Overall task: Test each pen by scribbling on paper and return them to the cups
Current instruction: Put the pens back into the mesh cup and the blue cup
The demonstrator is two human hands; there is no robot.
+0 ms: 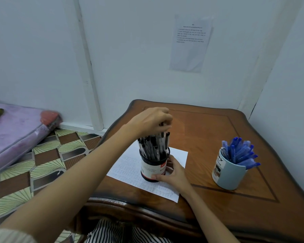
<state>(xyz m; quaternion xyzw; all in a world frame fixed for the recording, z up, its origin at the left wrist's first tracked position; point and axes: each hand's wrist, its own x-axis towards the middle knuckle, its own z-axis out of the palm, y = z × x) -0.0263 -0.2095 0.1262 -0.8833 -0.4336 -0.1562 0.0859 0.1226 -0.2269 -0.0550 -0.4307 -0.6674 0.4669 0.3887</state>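
The fingers [165, 126] of my left hand [151, 120] are bunched together and curled down, pinching the top end of one pen [162, 136] at the far edge of the bundle. There is some blur there, so I cannot tell exactly which fingers carry it. The pen stands nearly upright among the other black pens [152, 148], which fill the cup [152, 170] tightly.

The fingers [158, 177] of my right hand [173, 172] curl round the cup's near right side, with the thumb low against the label. The cup stands on the sheet of paper [126, 165], near the front of the counter [209, 130].

I judge the pen to be light, stiff and smooth: a slim plastic barrel that could slip through a loose pinch. With the bundle packed this tight, neighbouring pens may drag as it moves. A grip at the cap end, moving straight along the barrel, looks best to me. The loaded cup is top-heavy, so I think the steadying hold low on its wall matters. The paper under it could slide on the polished wood.

Well apart to the right, a pale mug [228, 176] holds blue pens [240, 152] that lean outward.
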